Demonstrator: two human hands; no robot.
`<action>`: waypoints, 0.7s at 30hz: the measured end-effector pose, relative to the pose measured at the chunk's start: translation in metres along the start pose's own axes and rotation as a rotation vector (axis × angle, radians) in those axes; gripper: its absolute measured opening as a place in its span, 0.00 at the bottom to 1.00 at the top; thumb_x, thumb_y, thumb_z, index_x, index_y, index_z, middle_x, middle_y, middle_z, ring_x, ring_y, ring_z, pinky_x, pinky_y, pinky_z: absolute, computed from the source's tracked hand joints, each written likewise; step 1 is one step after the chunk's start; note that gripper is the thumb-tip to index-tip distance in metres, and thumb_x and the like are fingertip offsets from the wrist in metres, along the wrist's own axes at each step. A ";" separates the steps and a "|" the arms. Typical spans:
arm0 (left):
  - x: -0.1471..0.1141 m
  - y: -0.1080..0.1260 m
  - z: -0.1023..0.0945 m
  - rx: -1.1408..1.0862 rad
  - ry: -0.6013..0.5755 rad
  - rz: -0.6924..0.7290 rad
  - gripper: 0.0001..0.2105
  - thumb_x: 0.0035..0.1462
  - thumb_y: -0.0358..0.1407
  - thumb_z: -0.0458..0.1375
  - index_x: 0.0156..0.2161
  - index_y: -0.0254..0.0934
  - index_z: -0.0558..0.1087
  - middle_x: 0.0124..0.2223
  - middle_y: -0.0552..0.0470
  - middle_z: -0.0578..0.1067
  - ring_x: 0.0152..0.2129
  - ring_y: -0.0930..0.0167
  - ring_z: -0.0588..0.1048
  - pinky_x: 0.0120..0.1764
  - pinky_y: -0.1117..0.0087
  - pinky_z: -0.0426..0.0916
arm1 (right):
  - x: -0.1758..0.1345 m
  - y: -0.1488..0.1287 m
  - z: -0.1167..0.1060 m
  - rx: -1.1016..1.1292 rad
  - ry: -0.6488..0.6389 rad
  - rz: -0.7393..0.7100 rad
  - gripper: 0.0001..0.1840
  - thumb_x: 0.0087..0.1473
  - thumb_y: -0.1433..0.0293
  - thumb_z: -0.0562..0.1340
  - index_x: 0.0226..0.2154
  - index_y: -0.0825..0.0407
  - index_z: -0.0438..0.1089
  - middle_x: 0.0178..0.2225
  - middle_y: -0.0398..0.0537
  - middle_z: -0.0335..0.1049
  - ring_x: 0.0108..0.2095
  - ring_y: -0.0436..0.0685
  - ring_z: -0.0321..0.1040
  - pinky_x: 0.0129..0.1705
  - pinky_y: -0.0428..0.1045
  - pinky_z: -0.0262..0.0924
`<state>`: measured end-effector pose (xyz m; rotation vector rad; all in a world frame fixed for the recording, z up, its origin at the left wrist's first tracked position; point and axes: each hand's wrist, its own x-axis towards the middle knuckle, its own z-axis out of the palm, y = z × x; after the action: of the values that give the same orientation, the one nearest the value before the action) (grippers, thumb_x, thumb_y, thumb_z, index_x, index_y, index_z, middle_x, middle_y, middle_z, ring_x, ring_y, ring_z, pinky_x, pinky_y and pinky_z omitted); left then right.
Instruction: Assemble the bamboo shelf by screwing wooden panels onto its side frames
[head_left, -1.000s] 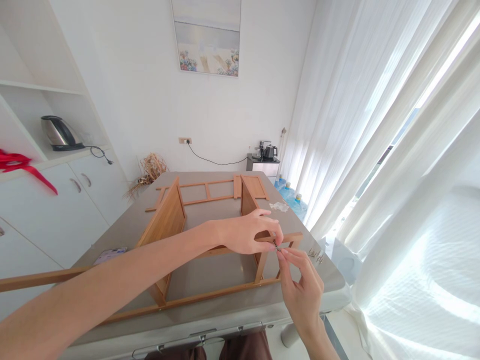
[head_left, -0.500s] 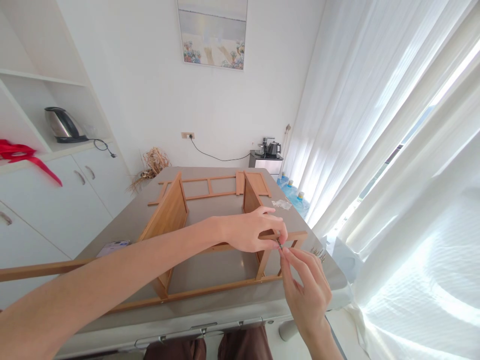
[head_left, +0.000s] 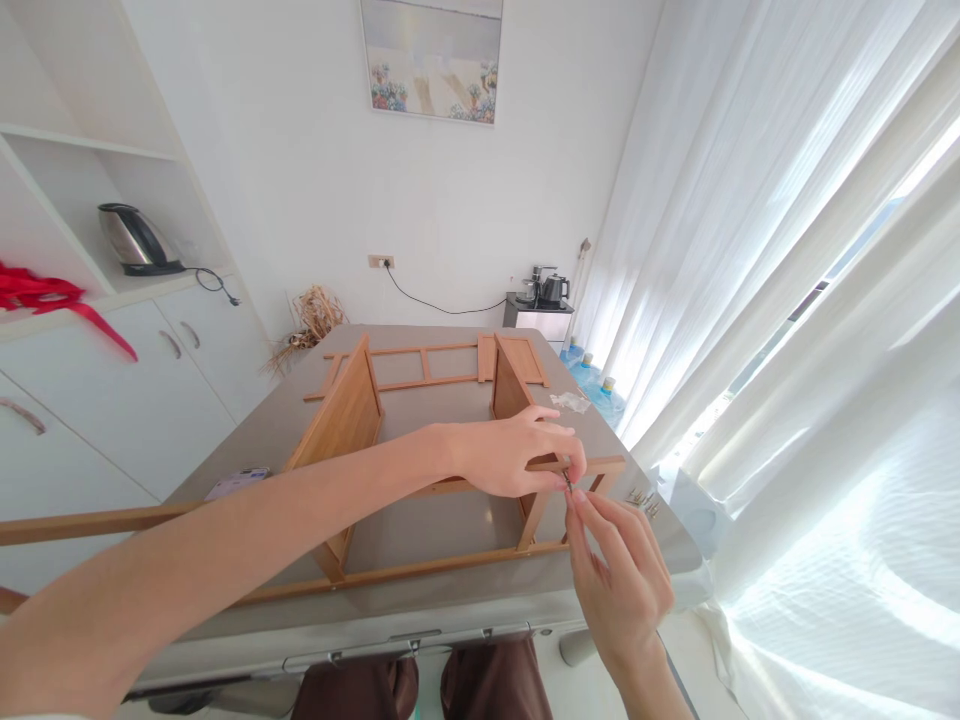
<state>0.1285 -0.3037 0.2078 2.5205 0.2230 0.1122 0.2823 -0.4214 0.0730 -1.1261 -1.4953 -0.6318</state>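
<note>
A small metal screw (head_left: 568, 480) is pinched between the fingertips of my two hands, over the near right end of a wooden frame. My left hand (head_left: 517, 455) reaches across the frame, thumb and forefinger closed on the screw's upper end while its other fingers stretch out. From below, my right hand (head_left: 621, 575) grips the lower end with thumb and forefinger. The frame's wooden rail (head_left: 607, 465) runs just behind the fingertips. Two upright wooden panels, the left panel (head_left: 346, 410) and the right panel (head_left: 512, 375), join the frame's rails; my left arm covers part of them.
Several loose screws (head_left: 643, 500) lie at the right of the grey table (head_left: 450, 415). A crumpled plastic bag (head_left: 570, 402) is farther back. Another wooden frame (head_left: 425, 365) lies flat at the far side. A printed packet (head_left: 236, 482) sits at left, curtains (head_left: 750, 250) hang right.
The view has shifted slightly, so everything sits a little farther right in the picture. Both hands keep their pinch on the screw, with hardly any movement relative to the frame.
</note>
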 end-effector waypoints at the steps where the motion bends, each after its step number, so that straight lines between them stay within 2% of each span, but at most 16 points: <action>1: 0.000 -0.001 0.000 -0.007 -0.003 0.005 0.05 0.66 0.37 0.51 0.43 0.44 0.68 0.49 0.55 0.74 0.67 0.64 0.51 0.69 0.53 0.42 | 0.000 0.000 0.000 0.000 -0.001 0.005 0.33 0.50 0.84 0.67 0.54 0.40 0.70 0.39 0.48 0.76 0.36 0.58 0.73 0.36 0.54 0.71; 9: 0.000 -0.004 0.001 -0.012 0.014 0.044 0.04 0.66 0.36 0.51 0.42 0.44 0.67 0.47 0.55 0.75 0.67 0.64 0.50 0.69 0.54 0.41 | -0.001 0.001 0.004 0.003 0.061 0.003 0.30 0.51 0.82 0.67 0.52 0.39 0.71 0.39 0.46 0.77 0.36 0.59 0.75 0.34 0.55 0.72; 14: 0.000 -0.005 0.001 0.003 0.002 0.040 0.05 0.67 0.37 0.50 0.42 0.43 0.67 0.48 0.55 0.74 0.68 0.64 0.47 0.69 0.55 0.41 | 0.001 0.001 0.005 -0.014 0.052 -0.009 0.29 0.51 0.83 0.67 0.52 0.40 0.71 0.38 0.47 0.76 0.37 0.59 0.74 0.35 0.56 0.72; 21: 0.000 -0.010 0.004 -0.017 0.003 0.007 0.07 0.67 0.38 0.50 0.46 0.45 0.68 0.51 0.53 0.72 0.69 0.61 0.42 0.67 0.49 0.44 | 0.004 -0.001 0.003 0.042 0.026 0.044 0.26 0.51 0.84 0.66 0.49 0.42 0.73 0.39 0.47 0.76 0.37 0.57 0.74 0.36 0.54 0.72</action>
<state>0.1273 -0.2980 0.1994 2.5045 0.2138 0.1203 0.2803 -0.4178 0.0758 -1.1115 -1.4518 -0.5803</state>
